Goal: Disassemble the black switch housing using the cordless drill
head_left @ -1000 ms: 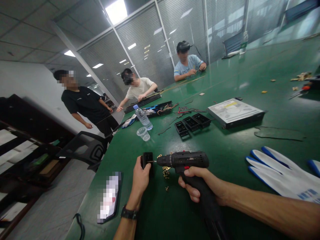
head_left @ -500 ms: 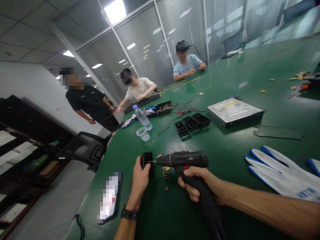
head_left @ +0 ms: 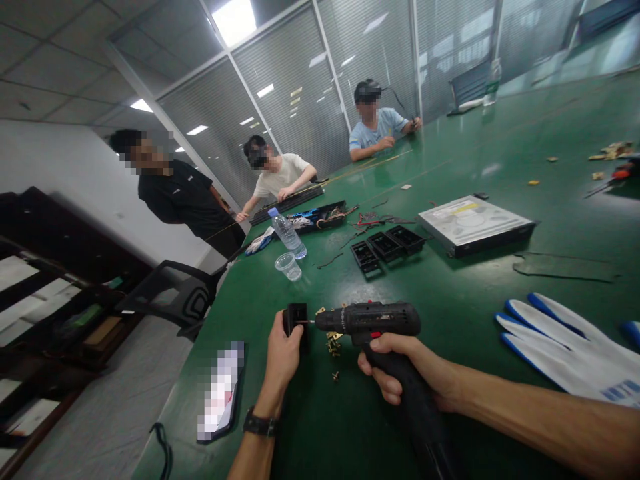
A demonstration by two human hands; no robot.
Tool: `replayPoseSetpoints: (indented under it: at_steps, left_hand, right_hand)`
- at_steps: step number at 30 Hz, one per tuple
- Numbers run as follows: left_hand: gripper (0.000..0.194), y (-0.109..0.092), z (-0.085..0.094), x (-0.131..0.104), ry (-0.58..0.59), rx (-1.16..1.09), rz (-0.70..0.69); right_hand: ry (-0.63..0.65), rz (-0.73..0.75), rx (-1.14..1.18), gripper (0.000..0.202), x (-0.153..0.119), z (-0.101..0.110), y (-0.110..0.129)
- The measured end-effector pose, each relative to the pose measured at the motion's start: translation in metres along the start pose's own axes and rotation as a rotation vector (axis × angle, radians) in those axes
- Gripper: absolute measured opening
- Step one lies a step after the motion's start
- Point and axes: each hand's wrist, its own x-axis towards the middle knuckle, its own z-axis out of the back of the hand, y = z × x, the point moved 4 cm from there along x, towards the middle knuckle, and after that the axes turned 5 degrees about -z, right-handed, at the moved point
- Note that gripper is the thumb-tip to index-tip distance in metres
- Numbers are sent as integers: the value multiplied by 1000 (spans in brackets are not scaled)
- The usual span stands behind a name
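My left hand grips a small black plastic box, holding it on edge above the green table. My right hand is wrapped round the handle of a black cordless drill, which lies level and points left. Its thin bit reaches the open side of the box; whether a screw sits at the tip I cannot tell. Below the drill's chuck lie small brass-coloured screws and brackets, with one loose screw nearer me.
Beyond my hands are black plastic boxes, a silver disc drive, a clear cup and a water bottle. A phone lies left; white-and-blue gloves lie right. Three people are across the table, one standing.
The whole view has shifted slightly. My hands, the drill and the box keep nearly the same pose. The standing person has turned, and the person in blue has raised one hand.
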Motion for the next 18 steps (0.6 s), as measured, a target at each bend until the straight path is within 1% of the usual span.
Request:
replayPoseSetpoints:
  at_steps: [7, 14, 18]
  left_hand:
    - [21, 0, 0, -2, 10, -9, -1]
    - [19, 2, -1, -2, -14, -14, -11]
    - [19, 2, -1, -2, -10, 5, -6]
  right_hand:
    - [-12, -2, -4, 40, 0, 2, -3]
    - [-22, 13, -27, 40, -1, 3, -3]
    - [-6, -11, -23, 37, -5, 0, 0]
